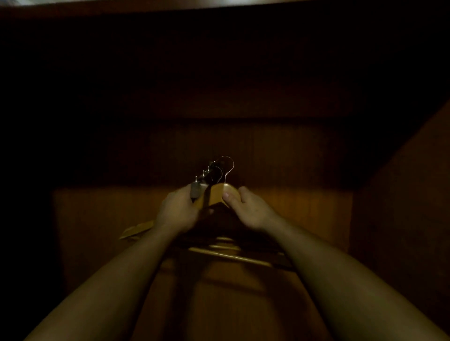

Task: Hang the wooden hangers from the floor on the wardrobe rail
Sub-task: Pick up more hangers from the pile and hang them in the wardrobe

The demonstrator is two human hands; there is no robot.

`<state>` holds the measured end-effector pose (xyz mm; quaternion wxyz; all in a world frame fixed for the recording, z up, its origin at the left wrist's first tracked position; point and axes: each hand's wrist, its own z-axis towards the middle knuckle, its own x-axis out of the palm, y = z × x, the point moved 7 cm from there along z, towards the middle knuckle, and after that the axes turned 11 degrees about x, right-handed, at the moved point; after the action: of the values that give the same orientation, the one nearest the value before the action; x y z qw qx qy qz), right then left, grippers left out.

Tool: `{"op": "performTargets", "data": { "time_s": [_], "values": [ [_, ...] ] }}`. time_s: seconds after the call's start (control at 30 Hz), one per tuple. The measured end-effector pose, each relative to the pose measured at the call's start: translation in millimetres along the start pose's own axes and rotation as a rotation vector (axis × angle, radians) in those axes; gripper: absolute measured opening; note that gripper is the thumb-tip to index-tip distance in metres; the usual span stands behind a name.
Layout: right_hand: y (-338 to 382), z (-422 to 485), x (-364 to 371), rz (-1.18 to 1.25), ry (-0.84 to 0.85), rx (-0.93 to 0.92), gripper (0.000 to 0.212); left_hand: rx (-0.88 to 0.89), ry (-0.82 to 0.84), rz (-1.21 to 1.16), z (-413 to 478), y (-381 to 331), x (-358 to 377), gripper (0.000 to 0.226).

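Note:
I hold a bunch of wooden hangers [217, 194] in front of me inside a dark wardrobe. Their metal hooks [225, 164] point up and away, stacked one behind another. My left hand [179, 209] grips the left shoulder of the bunch near the necks. My right hand [250, 208] holds the frontmost hanger at its top, thumb pressed on the wood. The hangers' lower bars [231, 255] show between my forearms, and one arm tip [136, 230] sticks out to the left. No rail is visible in the darkness.
Brown wooden wardrobe back panel [292, 207] is faintly lit ahead. A side wall [401, 194] rises on the right. The left side and upper part are black. A pale strip [146, 2] shows along the top edge.

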<state>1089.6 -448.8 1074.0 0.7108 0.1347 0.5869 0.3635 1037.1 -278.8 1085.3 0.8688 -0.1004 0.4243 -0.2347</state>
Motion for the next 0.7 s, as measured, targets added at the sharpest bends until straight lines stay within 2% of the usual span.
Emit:
{"op": "performTargets", "data": {
  "time_s": [0.1, 0.17, 0.37, 0.7],
  "values": [
    [1, 11, 8, -0.022, -0.018, 0.011, 0.054, -0.030, -0.033, -0.025, 1, 15, 1, 0.020],
    [3, 16, 15, -0.066, -0.009, 0.010, 0.056, -0.045, -0.032, 0.038, 1, 23, 3, 0.028],
    [10, 19, 23, -0.357, -0.014, -0.017, 0.061, -0.101, -0.018, 0.105, 5, 43, 13, 0.043],
    [17, 13, 15, -0.646, -0.070, 0.015, 0.067, -0.152, 0.054, 0.104, 8, 55, 29, 0.036]
  ]
}}
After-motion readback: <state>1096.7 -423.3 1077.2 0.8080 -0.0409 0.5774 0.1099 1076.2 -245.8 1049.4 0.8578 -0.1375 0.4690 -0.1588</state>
